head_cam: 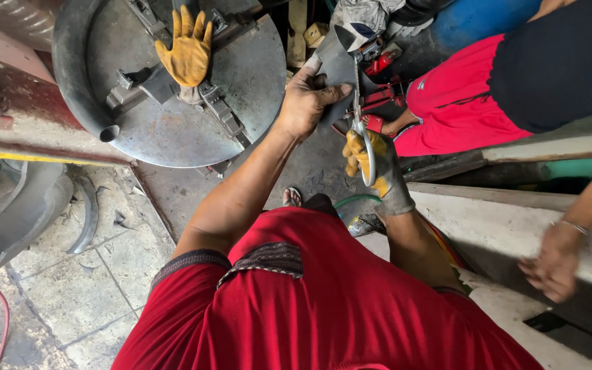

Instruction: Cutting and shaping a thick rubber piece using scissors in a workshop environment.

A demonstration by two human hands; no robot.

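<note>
My bare left hand [307, 99] grips a dark, flat piece of rubber-like sheet [338, 58] and holds it up in front of me. My right hand [373, 168], in a yellow and grey work glove, is closed on the handles of metal shears [359, 113] whose blades run up along the edge of the dark piece. Both hands are close together above the dark floor. I wear red clothing.
A round metal plate [255, 75] with clamps carries a loose yellow glove [188, 49] at the upper left. Another person in red and dark clothes [488, 89] sits at the right; a bare hand with a bracelet [555, 264] rests on a concrete ledge [495, 233]. Rubber scraps [89, 216] lie on the tiles.
</note>
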